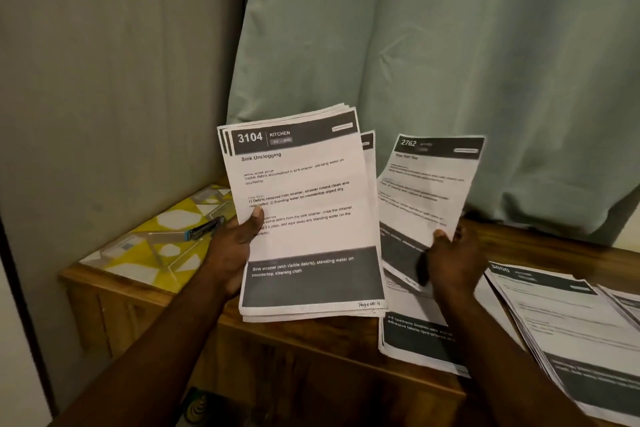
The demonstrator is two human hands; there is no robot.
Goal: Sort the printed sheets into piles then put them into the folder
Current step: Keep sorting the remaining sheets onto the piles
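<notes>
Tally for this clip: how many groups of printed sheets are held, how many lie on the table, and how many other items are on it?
Held stack of sheets: 1
Held single sheet: 1
Piles on table: 2
Patterned mat: 1
Stapler-like tool: 1
Total: 6

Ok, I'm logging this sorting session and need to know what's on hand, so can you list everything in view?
Held stack of printed sheets: one stack, white with dark grey bands, top sheet headed 3104 Kitchen, in the left hand.
Single printed sheet headed 2762: one, white and dark grey, raised in the right hand.
Piles of printed sheets on the table: at least two, white and dark grey, at right.
Wooden table: one, brown, under everything.
Yellow and white patterned mat: one, on the table's left end.
Small black and blue object: one, on the mat; what it is I cannot tell.
Pale green curtain: one, behind the table.
Left hand: one, gripping the stack.
Right hand: one, pinching the single sheet.
</notes>
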